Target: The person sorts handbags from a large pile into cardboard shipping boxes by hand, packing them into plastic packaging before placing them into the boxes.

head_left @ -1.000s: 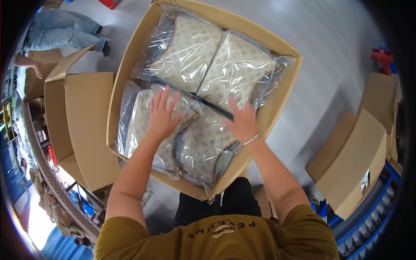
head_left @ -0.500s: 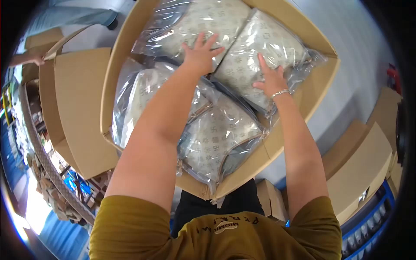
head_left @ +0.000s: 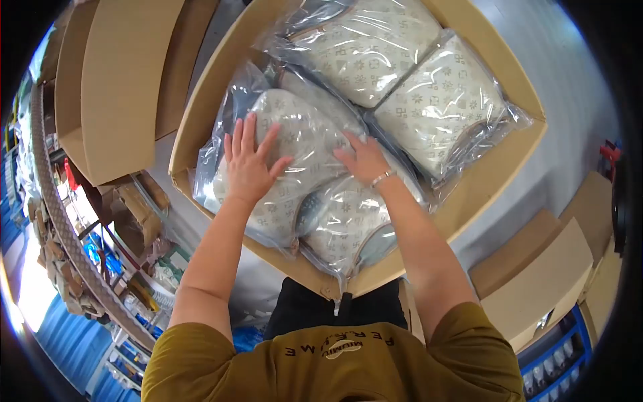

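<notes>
A large open cardboard box (head_left: 499, 184) holds several cream, printed bags with thin brown trim, wrapped in clear plastic. My left hand (head_left: 252, 167) lies flat with fingers spread on the near-left wrapped bag (head_left: 289, 110). Over the middle of the near half is my right hand (head_left: 367, 161), fingers apart, touching the plastic beside that same bag. Close to my body a lower wrapped bag (head_left: 338, 218) is partly covered by the others. Farther off, one wrapped bag (head_left: 368, 50) lies at the back and another (head_left: 445, 107) at the right.
Tall cardboard flaps (head_left: 120, 87) stand at the left behind a curved braided rail (head_left: 67, 231). Folded cardboard (head_left: 539, 268) and a blue rack (head_left: 556, 355) are at the lower right. Grey floor (head_left: 569, 87) shows on the right.
Both hands have moved from the far bags to the near-left ones. The near-left bag now lies farther over its neighbours. The box appears shifted right, and the co-worker's hand at left is gone from view.
</notes>
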The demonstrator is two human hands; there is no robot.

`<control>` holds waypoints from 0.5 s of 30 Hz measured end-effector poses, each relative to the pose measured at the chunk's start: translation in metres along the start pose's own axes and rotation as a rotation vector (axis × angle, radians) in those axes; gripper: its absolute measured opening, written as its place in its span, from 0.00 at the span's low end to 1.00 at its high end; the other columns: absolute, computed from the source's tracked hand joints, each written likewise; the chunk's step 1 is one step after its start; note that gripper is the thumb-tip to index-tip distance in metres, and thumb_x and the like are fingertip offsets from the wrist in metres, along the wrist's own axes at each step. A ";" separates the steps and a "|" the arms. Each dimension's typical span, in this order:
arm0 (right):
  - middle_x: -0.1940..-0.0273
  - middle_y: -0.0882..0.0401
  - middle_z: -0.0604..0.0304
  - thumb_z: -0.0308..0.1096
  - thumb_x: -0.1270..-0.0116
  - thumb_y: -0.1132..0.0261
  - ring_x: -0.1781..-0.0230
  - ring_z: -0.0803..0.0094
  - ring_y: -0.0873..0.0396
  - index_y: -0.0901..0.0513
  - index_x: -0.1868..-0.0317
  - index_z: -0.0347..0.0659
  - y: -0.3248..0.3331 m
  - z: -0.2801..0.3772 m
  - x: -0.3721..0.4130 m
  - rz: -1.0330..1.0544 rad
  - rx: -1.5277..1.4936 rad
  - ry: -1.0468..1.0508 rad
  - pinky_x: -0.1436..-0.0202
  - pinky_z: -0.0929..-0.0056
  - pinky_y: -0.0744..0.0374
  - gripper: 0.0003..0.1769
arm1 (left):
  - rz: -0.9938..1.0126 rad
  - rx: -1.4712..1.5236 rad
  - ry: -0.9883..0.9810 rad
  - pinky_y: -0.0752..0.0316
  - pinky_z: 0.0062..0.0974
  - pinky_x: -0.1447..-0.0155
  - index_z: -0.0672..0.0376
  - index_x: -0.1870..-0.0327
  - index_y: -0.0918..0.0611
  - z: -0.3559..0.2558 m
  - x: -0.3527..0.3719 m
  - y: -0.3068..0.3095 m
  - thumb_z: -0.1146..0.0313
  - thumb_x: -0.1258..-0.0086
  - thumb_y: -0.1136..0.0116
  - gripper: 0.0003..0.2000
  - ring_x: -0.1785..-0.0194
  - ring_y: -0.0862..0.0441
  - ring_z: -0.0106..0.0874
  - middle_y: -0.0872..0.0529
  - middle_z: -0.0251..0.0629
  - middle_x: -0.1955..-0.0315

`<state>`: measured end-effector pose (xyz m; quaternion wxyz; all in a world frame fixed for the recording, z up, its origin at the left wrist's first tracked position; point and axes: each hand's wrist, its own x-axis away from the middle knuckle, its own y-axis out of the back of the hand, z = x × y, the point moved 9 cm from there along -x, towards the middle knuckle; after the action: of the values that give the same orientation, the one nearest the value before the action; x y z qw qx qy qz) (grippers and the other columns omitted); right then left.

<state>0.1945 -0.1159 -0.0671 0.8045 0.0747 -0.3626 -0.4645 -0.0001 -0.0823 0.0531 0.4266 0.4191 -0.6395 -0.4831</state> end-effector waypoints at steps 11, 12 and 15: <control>0.43 0.35 0.38 0.40 0.37 0.44 0.43 0.46 0.35 0.38 0.40 0.29 0.043 0.023 0.052 -0.363 0.091 0.176 0.40 0.60 0.35 0.30 | 0.060 -0.003 -0.040 0.60 0.60 0.34 0.34 0.34 0.41 -0.009 0.000 0.027 0.43 0.42 0.49 0.32 0.29 0.56 0.45 0.53 0.42 0.31; 0.43 0.34 0.39 0.34 0.37 0.44 0.42 0.48 0.35 0.37 0.40 0.30 0.058 0.026 0.081 -0.471 -0.076 0.100 0.39 0.61 0.36 0.27 | 0.030 0.040 -0.033 0.59 0.60 0.34 0.36 0.34 0.40 -0.010 0.015 0.038 0.45 0.42 0.47 0.33 0.29 0.57 0.45 0.53 0.41 0.31; 0.43 0.32 0.44 0.26 0.43 0.41 0.42 0.50 0.35 0.36 0.40 0.32 0.073 0.045 0.175 -0.499 0.235 0.014 0.38 0.61 0.38 0.29 | -0.007 0.175 0.022 0.56 0.59 0.34 0.41 0.34 0.41 0.000 0.092 0.054 0.51 0.42 0.44 0.33 0.29 0.56 0.44 0.52 0.40 0.31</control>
<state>0.2691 -0.2058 0.0890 0.6533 0.2579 -0.3790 -0.6025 -0.0329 -0.1595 0.1182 0.3935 0.4623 -0.6732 -0.4221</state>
